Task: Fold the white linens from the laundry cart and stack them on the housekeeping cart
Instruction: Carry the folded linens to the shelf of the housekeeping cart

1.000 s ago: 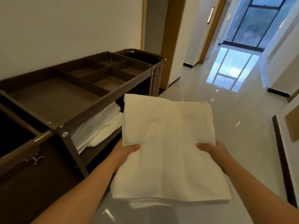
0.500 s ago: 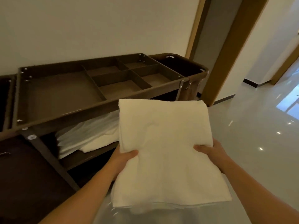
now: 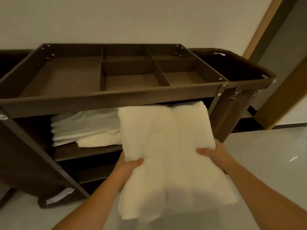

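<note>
I hold a folded white towel (image 3: 166,146) flat in front of me. My left hand (image 3: 127,168) grips its left edge, thumb on top. Its right edge is gripped the same way by my right hand (image 3: 214,155). The towel's far end reaches the opening of the brown housekeeping cart (image 3: 116,97), just under the top tray. A stack of folded white linens (image 3: 84,127) lies on the cart's middle shelf, to the left of my towel.
The cart's top tray (image 3: 66,75) has one large compartment and several small ones. A dark fabric bag (image 3: 240,67) hangs on the cart's right end, another on the left (image 3: 21,163). A wooden door frame (image 3: 282,80) stands at the right. Glossy floor lies below.
The view has turned to face the cart squarely and closer. The towel has moved forward and down, its far end now at the middle shelf opening. Both hands keep their grip.
</note>
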`<state>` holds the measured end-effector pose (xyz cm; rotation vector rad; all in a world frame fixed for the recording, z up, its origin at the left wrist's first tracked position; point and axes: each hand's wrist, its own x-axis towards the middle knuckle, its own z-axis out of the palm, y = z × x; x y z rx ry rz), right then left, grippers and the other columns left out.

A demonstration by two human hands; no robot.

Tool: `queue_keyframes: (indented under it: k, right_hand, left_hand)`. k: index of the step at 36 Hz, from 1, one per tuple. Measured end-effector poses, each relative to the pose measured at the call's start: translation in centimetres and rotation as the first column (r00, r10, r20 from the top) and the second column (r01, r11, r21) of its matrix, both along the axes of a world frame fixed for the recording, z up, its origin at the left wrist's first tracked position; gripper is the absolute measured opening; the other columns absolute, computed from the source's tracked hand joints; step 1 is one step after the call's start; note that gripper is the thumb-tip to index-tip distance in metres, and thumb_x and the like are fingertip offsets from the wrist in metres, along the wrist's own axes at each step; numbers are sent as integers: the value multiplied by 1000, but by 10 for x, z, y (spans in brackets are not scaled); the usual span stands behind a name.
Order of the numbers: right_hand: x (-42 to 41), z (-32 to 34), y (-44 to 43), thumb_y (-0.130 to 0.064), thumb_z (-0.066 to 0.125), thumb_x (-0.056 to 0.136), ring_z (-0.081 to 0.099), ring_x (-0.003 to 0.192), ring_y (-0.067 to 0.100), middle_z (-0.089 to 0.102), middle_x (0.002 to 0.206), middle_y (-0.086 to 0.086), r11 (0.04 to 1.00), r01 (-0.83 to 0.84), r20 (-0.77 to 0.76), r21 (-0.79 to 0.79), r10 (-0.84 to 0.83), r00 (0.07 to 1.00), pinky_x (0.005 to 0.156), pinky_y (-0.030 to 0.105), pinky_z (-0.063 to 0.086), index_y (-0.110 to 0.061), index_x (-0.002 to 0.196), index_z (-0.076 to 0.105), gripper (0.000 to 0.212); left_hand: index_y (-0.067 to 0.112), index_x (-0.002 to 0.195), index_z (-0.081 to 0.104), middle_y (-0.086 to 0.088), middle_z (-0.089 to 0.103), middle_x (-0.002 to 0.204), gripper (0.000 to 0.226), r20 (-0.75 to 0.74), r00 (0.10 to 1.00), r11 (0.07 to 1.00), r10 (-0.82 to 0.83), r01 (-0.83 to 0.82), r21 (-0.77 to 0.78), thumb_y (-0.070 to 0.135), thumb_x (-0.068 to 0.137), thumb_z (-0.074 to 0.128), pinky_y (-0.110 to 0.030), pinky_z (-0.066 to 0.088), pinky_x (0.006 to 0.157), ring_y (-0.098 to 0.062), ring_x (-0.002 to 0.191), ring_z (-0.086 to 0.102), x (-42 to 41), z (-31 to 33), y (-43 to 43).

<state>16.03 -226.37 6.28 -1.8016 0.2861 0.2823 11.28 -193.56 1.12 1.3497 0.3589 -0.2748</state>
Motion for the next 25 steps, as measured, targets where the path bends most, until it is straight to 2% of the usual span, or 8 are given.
queue_keyframes:
  k: [4,6,8,10,14,18,21,25]
  right_hand:
    - [31,-26,-13,-41,90,45,67,99,21,68,112,-4,999,-49,-15,-8,49,999,88,47,54,-26,126,57,89]
    - [41,-31,-19,-32,90,56,66,100,22,67,112,-3,998,-58,-18,-16,58,998,89,46,53,-24,128,55,81]
    - [50,-34,-26,-23,87,64,65,98,22,67,111,-2,998,-55,-35,-7,55,998,87,43,53,-23,127,56,69]
    - [58,-35,-33,-21,85,66,66,96,24,68,110,0,999,-54,-51,-6,53,997,86,43,53,-23,125,57,65]
    - [67,-39,-39,-20,85,66,66,96,27,68,110,3,1000,-27,-62,3,27,998,86,44,53,-19,123,58,63]
    - [74,-39,-36,-23,85,67,65,97,26,68,109,2,1000,-24,-62,-5,24,998,88,45,53,-20,123,57,62]
    - [82,-38,-34,-26,86,65,66,96,26,68,110,2,1000,-14,-54,-19,13,998,90,47,53,-22,121,58,62]
    - [88,-34,-22,-30,85,67,66,95,25,68,108,1,999,-13,-47,-40,11,999,89,46,53,-22,121,59,60]
  left_hand:
    - [27,144,39,2,61,127,111,12,998,998,57,-57,41,42,48,92,-40,53,90,-18,109,63,15,-13,-20]
    - [25,144,39,1,59,128,94,18,996,994,92,-92,58,29,64,88,-32,52,82,-15,108,62,20,-16,-32]
    - [24,144,38,0,58,129,84,38,991,988,131,-133,76,19,73,83,-29,50,82,-14,108,60,23,-15,-42]
    - [24,143,37,1,56,132,85,57,986,982,157,-162,95,18,73,84,-29,49,87,-13,111,58,27,-11,-52]
    - [27,146,31,12,50,128,81,117,991,966,68,-94,239,22,80,77,-16,41,84,-1,106,52,43,7,-65]
    - [25,148,29,10,48,133,82,96,995,949,19,-48,312,27,81,77,-25,36,96,-9,117,47,62,17,-65]
    - [21,146,31,9,47,129,80,67,998,930,16,-39,366,24,80,77,-25,36,96,-11,117,47,81,19,-61]
    - [12,143,39,-1,51,137,76,-68,997,911,37,-5,412,35,81,76,-26,40,92,-20,116,53,111,16,-40]
